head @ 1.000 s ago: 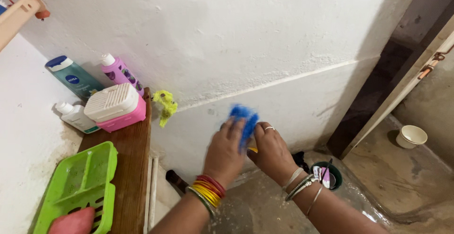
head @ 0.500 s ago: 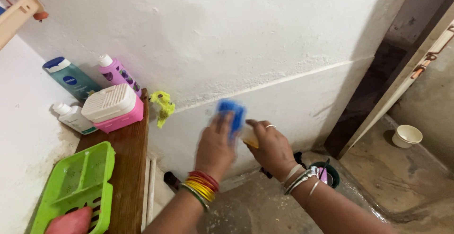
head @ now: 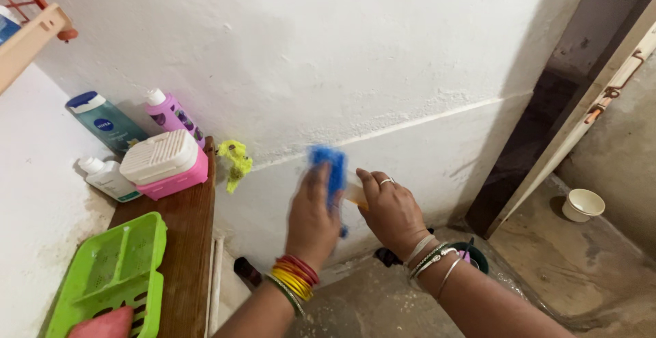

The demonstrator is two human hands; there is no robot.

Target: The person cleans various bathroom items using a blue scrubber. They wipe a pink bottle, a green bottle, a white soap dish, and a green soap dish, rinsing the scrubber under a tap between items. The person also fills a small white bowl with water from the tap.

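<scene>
Left hand [head: 313,216] closed around a blue scrubber [head: 329,165], held up in front of the white wall [head: 383,58], blurred with motion. Right hand [head: 391,209] gripping a small pale orange piece [head: 355,193], most likely soap, though too blurred to be sure. Scrubber touching that piece, both well above the wet floor [head: 383,304] and to the right of the wooden shelf [head: 188,242].

Compared with half a second ago: scrubber a little lower and slightly further left, turned more edge-on; hands closer together; orange piece more hidden behind the scrubber. Against the picture a second ago, scrubber now narrower and taller in outline, and both hands a touch further left.

On the shelf, at its back edge against the wall: a pink soap box [head: 164,165] with a white lid, a purple bottle [head: 173,115], a teal bottle [head: 104,120] and a small white bottle [head: 106,177]. Nearer the front edge: a green tray [head: 109,269] with a pink bar [head: 102,324] in it. Yellow-green scrap [head: 236,161] hanging off the shelf's back corner. Down on the floor by the right wrist, a dark green cup [head: 476,256]; further right, a white bowl [head: 583,205].
</scene>
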